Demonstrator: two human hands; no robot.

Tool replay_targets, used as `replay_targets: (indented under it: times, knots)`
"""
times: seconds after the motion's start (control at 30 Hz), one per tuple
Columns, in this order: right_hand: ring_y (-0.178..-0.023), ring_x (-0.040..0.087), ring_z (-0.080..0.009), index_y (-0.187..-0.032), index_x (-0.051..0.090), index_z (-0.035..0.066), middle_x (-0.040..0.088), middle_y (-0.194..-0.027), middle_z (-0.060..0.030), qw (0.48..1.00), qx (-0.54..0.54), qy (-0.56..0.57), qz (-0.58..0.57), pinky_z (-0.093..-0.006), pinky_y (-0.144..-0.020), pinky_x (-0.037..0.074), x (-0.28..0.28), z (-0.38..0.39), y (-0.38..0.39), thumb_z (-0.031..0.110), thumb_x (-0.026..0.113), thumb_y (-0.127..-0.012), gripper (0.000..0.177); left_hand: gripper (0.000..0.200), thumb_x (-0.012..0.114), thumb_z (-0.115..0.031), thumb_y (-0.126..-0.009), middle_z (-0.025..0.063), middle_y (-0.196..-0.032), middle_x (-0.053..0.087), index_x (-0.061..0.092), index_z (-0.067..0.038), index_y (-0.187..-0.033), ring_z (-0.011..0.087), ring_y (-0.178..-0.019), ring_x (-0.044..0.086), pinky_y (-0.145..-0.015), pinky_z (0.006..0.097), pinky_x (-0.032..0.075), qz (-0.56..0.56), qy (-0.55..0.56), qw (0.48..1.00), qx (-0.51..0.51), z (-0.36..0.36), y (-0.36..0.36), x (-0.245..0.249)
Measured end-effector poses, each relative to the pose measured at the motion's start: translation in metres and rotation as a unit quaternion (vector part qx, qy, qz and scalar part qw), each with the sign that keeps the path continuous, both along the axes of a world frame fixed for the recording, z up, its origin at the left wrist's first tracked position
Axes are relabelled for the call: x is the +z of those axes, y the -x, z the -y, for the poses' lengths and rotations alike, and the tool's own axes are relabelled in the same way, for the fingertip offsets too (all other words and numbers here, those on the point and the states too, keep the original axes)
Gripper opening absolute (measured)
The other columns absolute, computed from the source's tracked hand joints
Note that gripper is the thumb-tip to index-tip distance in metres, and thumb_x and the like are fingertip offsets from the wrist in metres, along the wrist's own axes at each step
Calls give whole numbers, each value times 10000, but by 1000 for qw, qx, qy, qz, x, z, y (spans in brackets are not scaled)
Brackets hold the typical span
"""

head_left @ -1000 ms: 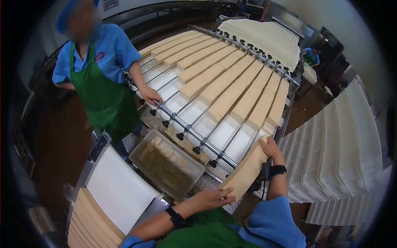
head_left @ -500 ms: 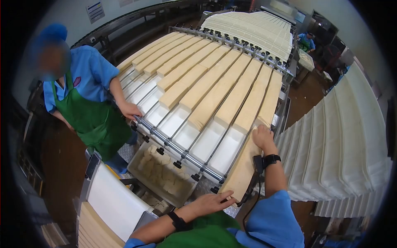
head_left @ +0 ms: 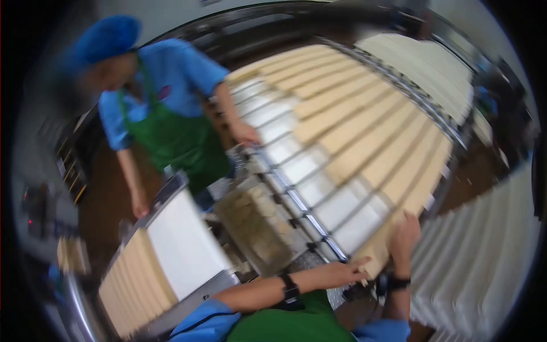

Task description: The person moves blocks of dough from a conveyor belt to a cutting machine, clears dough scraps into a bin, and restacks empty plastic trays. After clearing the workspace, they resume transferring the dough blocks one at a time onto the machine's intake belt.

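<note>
A long pale beige slab (head_left: 373,249) lies in the rightmost lane of a white slatted conveyor (head_left: 341,200). Fingers spread apart, my left hand (head_left: 342,273) is at the slab's near end. My right hand (head_left: 405,232) rests along its right edge farther up, with the fingers smeared by motion. Rows of similar beige slabs (head_left: 364,134) fill the lanes beyond, parted by thin metal rods. A metal crossbar (head_left: 307,214) with dark knobs runs across the conveyor's near end.
Across the conveyor, a co-worker (head_left: 171,108) in a green apron has one hand (head_left: 245,133) by the crossbar. A bin of beige scraps (head_left: 249,251) stands below. Left is a small white belt (head_left: 185,242) with packed slabs (head_left: 137,285). White ribbed sheets (head_left: 473,245) hang at right.
My view has turned left, so the conveyor appears farther right and the small belt shows more. The slab and both hands stay together. The co-worker's other arm now hangs by the small belt.
</note>
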State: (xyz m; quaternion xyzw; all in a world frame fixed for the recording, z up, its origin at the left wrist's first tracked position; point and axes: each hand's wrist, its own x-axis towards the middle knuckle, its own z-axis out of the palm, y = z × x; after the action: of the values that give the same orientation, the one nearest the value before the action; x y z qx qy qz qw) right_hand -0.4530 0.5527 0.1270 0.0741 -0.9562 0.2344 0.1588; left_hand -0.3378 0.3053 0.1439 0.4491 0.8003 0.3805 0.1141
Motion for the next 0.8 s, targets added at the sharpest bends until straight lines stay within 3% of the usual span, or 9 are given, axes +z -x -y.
replay_targets:
  times: [0.03, 0.07, 0.1, 0.17, 0.33, 0.4, 0.5, 0.63, 0.8]
  knots:
    - [-1211, 429, -388, -1234, 497, -14, 509, -1228, -217, 993, 67, -42, -91, -475, -1037, 303, -1, 8, -29, 319, 529, -917, 461, 431, 479, -74, -889, 224, -1502, 256, 450, -182, -1305, 351, -894, 651, -741, 396, 551, -7, -35, 999, 3, -1, -1, -13]
    - [-1234, 414, -361, -1265, 459, -11, 465, -1280, -201, 984, 57, 147, -80, -466, -1038, 313, -22, 3, -57, 465, 428, -968, 563, 402, 490, -83, -889, 197, -1478, 306, 468, -175, -1280, 356, -916, 642, -768, 398, 541, 40, -44, 998, 26, -1, -2, -13]
    - [-1251, 396, -346, -1302, 426, -5, 420, -1336, -196, 986, 75, 121, -84, -471, -1056, 299, -24, 7, -84, 572, 325, -973, 671, 374, 501, -92, -889, 171, -1454, 355, 485, -169, -1255, 361, -937, 632, -795, 399, 530, 85, -59, 993, 49, 0, -2, -10]
    - [-1284, 367, -403, -1353, 377, 8, 377, -1380, -252, 964, 174, 167, -113, -523, -1060, 301, -21, 19, -122, 575, 337, -962, 690, 326, 525, -97, -877, 149, -1365, 434, 511, -147, -1198, 355, -942, 624, -799, 400, 522, 61, -94, 990, 81, 10, -3, -6]
    - [-1271, 388, -432, -1359, 385, 1, 372, -1394, -280, 971, 163, 44, -168, -534, -1043, 327, -47, 26, -120, 368, 562, -932, 590, 201, 594, -100, -826, 86, -1007, 582, 563, -80, -1024, 330, -907, 601, -775, 400, 502, 50, -183, 957, 222, 75, -17, -10]
    - [-1142, 483, -401, -1106, 615, 24, 483, -1248, -274, 949, 176, -137, -221, -496, -957, 421, -41, 25, -115, 178, 660, -887, 271, 199, 587, -103, -834, 91, -1022, 580, 559, -79, -1031, 328, -931, 599, -789, 404, 499, 56, -185, 937, 290, 114, -28, -16]
    - [-1142, 474, -385, -1182, 560, -45, 450, -1259, -265, 990, 132, -12, -47, -471, -948, 437, -32, 39, -132, 170, 613, -931, 335, 252, 583, -95, -853, 109, -1080, 568, 542, -92, -1101, 331, -1002, 591, -832, 423, 490, 75, -177, 887, 419, 169, -58, -30]
    - [-1122, 508, -416, -1184, 619, 96, 494, -1251, -278, 956, 156, -197, -155, -496, -905, 460, 3, 63, -139, 152, 616, -919, 271, 342, 571, -139, -882, 122, -1161, 545, 495, -90, -1212, 345, -1085, 554, -870, 430, 477, 70, -58, 797, 596, 223, -104, -70]
    - [-1007, 571, -446, -1165, 631, 131, 558, -1184, -276, 941, 189, -199, -198, -516, -836, 487, 36, 86, -137, 264, 597, -923, 278, 175, 598, -169, -847, 83, -904, 573, 610, -85, -1000, 291, -913, 561, -804, 386, 472, -21, 81, 800, 594, 264, -170, -97]
